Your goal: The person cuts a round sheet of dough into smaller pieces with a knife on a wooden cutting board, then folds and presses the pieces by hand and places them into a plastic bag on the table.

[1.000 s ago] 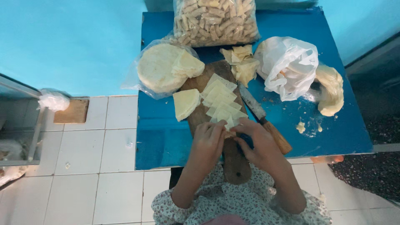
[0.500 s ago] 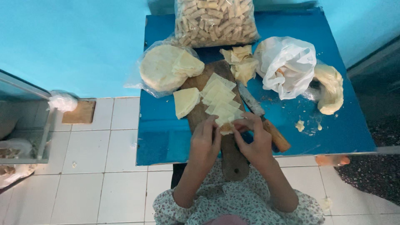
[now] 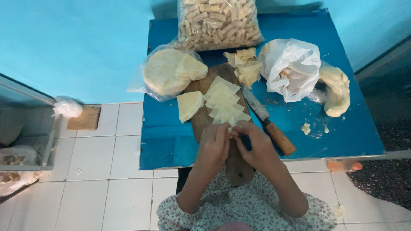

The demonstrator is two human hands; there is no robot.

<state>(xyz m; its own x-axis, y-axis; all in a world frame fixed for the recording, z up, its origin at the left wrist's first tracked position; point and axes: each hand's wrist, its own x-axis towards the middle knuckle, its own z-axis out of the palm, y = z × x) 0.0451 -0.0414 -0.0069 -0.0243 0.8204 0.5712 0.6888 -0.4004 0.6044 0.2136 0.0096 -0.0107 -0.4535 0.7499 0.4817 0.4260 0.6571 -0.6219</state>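
Dough pieces (image 3: 226,102), thin pale squares, are fanned along the wooden cutting board (image 3: 238,164), and one small piece (image 3: 231,128) is pinched between both hands at the near end of the fan, just above the board. The left hand (image 3: 214,147) and the right hand (image 3: 256,149) are curled inward with their fingertips meeting over that piece; the grip looks closed on it, though the piece is mostly hidden by the fingers and its shape can hardly be told.

A tear in the thin sheet could be caused by too hard a pinch, and the stacked squares just beside the fingertips could be dragged out of their fan by a careless knuckle. The knife (image 3: 269,125) lies just right of the board, near the right hand, with its wooden handle toward the person; it could be knocked by that wrist.

The long axis of the fan is seen to run along the board, from the person's side away toward the far edge of the blue table (image 3: 162,145), leaning slightly left at the far end. The held piece's own direction cannot be told.

A bag of round dough sheets (image 3: 165,72) and a bag of finished rolls (image 3: 218,23) lie further off.
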